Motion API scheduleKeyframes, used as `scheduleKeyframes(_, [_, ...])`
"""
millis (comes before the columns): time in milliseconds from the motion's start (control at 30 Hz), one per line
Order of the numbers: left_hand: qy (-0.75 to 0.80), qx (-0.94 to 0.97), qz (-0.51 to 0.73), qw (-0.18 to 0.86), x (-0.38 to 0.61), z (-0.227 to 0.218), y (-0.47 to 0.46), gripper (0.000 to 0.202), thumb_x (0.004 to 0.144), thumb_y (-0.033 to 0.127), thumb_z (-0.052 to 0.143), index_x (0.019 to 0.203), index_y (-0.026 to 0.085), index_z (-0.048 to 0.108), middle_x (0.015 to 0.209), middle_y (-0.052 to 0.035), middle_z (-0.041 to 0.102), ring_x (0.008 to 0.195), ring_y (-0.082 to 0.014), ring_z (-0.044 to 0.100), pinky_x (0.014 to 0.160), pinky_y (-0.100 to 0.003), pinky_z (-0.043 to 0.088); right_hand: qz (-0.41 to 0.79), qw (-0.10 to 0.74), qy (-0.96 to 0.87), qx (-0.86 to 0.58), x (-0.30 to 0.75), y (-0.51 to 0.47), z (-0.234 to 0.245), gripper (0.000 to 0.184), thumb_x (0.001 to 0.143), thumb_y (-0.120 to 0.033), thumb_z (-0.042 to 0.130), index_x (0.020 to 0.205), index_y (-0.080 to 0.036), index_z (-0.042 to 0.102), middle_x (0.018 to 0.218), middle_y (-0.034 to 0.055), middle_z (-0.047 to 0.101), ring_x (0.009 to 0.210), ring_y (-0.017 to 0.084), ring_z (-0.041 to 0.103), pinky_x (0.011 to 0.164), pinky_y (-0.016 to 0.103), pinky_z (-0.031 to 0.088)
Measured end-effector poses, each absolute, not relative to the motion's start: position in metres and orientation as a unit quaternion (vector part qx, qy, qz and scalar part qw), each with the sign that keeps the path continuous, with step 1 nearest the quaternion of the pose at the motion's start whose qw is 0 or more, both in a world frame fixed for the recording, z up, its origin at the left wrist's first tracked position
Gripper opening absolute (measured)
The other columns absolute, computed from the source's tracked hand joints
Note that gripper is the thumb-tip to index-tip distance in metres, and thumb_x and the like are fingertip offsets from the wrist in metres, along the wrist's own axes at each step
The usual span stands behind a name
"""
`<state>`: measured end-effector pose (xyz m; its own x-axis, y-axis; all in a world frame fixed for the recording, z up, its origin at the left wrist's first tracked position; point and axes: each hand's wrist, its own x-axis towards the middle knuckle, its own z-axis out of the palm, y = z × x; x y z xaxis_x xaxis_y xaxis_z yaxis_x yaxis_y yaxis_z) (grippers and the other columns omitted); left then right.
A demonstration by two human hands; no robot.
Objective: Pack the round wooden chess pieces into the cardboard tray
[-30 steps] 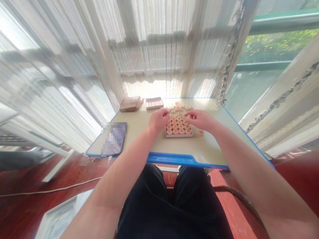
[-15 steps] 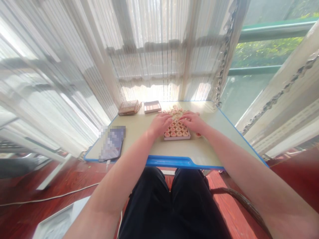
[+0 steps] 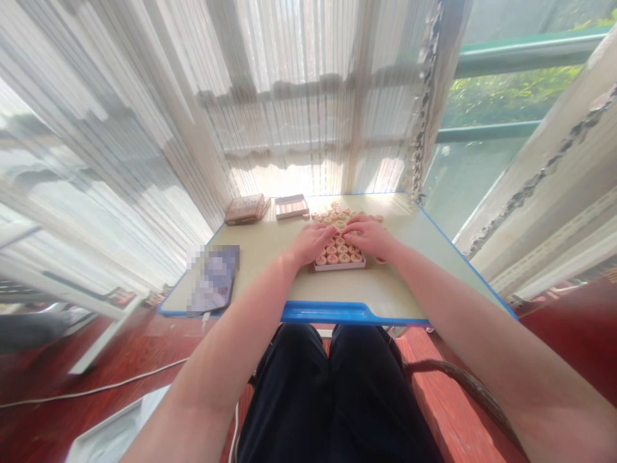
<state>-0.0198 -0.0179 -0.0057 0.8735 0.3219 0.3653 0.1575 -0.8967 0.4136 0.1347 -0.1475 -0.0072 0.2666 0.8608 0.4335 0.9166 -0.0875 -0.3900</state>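
Observation:
A shallow white tray on the table holds rows of round wooden game pieces with red and dark marks. My left hand lies over the tray's left side, fingers stretched out flat on the pieces. My right hand rests over the tray's right and far side, fingers extended and touching the pieces. A pile of loose pieces lies just beyond the tray. One single piece lies on the table right of the tray, by my right wrist.
The beige table has a blue rim and front groove. A dark phone lies at its front left. A brown box and a shallow lid stand at the back. Sheer curtains hang behind. My dark trousers and a red floor are below.
Both hands have come down from the tray's far edge onto the pieces and moved closer together. Their fingers, pinched before, are now laid flat. The view has shifted slightly.

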Motion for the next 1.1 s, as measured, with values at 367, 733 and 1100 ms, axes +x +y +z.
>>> scheduleKeyframes(367, [0.115,0.958,0.204,0.167,-0.0196,-0.0064,-0.0177,0.062,0.093,0.052,0.016,0.095,0.025,0.072,0.098,-0.0035,0.065,0.107,-0.0199,0.054,0.1,-0.032,0.036,-0.062,0.272,-0.621,-0.733,0.1363,-0.1471,-0.0069,0.027,0.082,-0.034,0.051,0.09,-0.024,0.074,0.111,0.0068,0.061,0.106,0.026,0.05,0.1,0.043,0.034])
scheduleKeyframes(733, [0.15,0.936,0.258,0.189,-0.0229,-0.0043,-0.0202,0.048,0.094,0.046,0.026,0.118,0.018,0.057,0.121,-0.0082,0.059,0.117,-0.0207,0.048,0.103,-0.036,0.034,-0.071,0.303,-0.568,-0.762,0.1425,-0.1481,-0.0051,0.027,0.08,-0.02,0.048,0.087,-0.022,0.073,0.108,0.0068,0.062,0.106,0.026,0.048,0.099,0.041,0.035])
scheduleKeyframes(1100, [0.189,0.917,0.315,0.156,-0.0238,-0.0034,-0.0125,0.024,0.082,0.02,0.044,0.093,0.019,0.066,0.1,-0.0063,0.065,0.099,-0.0207,0.055,0.094,-0.035,0.042,-0.078,0.292,-0.563,-0.769,0.1442,-0.1471,-0.0073,0.026,0.081,-0.031,0.05,0.091,-0.019,0.071,0.105,0.0097,0.063,0.103,0.027,0.05,0.094,0.041,0.038])
